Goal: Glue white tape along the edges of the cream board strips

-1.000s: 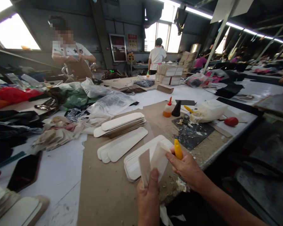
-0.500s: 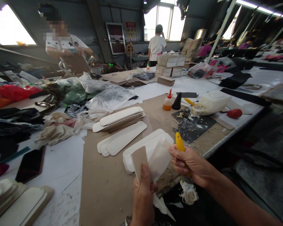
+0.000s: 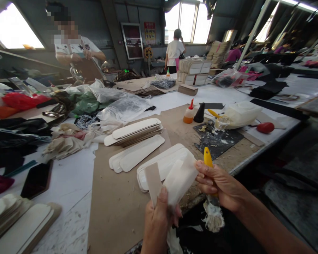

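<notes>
My left hand point(image 3: 160, 215) is closed, pinching a grey-brown cardboard piece point(image 3: 153, 179) together with a thin, whitish, see-through sheet point(image 3: 176, 181); the thumb lies over both. My right hand point(image 3: 217, 181) grips a yellow-handled brush point(image 3: 208, 157) with its bristles hanging down, caked in white paste. The same hand's thumb and fingertip pinch the right edge of the sheet. Just behind the sheet lies a stack of white rounded boards point(image 3: 163, 164). Thin white scraps dangle below my left hand.
More white boards point(image 3: 137, 153) and a taller stack point(image 3: 135, 130) lie on brown card. Beyond my right hand are a paste-smeared black sheet point(image 3: 217, 141), a glue bottle point(image 3: 189, 113), a black cone point(image 3: 199, 113) and a plastic jug point(image 3: 241, 114). A phone point(image 3: 37, 179) lies left. Co-workers stand across the table.
The whitish sheet has shifted over the cardboard's lower part, and my left thumb now presses on it. My right hand has moved slightly right, with the brush still in it.
</notes>
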`<state>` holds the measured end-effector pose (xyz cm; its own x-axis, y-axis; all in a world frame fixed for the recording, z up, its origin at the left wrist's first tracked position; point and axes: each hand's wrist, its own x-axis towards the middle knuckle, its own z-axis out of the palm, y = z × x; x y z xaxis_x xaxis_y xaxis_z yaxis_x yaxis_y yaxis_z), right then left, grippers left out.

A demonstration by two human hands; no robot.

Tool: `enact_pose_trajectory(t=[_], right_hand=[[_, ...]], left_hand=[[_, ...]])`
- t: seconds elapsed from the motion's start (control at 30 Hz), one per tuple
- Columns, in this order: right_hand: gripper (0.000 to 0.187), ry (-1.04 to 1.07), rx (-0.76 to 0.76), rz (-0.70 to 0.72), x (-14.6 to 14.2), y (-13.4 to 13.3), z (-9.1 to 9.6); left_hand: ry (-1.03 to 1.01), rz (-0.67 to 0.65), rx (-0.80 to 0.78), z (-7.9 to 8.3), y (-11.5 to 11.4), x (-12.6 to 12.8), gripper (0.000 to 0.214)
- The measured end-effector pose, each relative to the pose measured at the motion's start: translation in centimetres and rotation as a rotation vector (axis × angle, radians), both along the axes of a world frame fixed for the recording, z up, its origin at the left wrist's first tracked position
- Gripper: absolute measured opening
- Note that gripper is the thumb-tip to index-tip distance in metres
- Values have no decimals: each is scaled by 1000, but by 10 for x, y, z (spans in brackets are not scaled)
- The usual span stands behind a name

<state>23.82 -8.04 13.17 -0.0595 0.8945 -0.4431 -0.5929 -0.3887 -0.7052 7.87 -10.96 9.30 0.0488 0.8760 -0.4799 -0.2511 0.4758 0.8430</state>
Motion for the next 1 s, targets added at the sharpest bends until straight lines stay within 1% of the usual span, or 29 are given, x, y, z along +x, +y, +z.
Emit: enact_pose_trajectory(t=[0.1,0.17,0.33,0.43,0.5,0.6,0.7,0.77,0.87,0.93,1.0], right_hand=[[47,-26,18,-66,10,-1,5],[48,-85,40,-75,21,-2,9],[46,-296,42,-8,51,-9,15],[45,-396,48,43,55,-12,13],[44,-496,61,143,47,-11,10],[39,-687,127,360,25,-7,5],[35,-820,229,531,1,0,0],[33,-846,259,606,-11,4,-3],[28,-815,263,710,-26,9,-6],[24,-793,275,779,-34,10,-8],[20,-796,306,836,-43,11,-10]], left_hand=[[52,9,-11,-4,-4,-8,56],[71,41,-22,-8,-5,-17,55],[50,90,-18,-18,-6,-47,53],[0,92,-72,-21,-8,-63,49],[-28,50,-113,-22,-11,-70,46],[-41,-6,-135,-22,-16,-70,42],[-58,26,-167,-22,-18,-65,39],[-75,40,-169,-21,-17,-62,39],[-144,24,-96,-20,-14,-60,49],[-190,34,-75,-19,-11,-58,55],[-182,32,-75,-17,-8,-56,54]])
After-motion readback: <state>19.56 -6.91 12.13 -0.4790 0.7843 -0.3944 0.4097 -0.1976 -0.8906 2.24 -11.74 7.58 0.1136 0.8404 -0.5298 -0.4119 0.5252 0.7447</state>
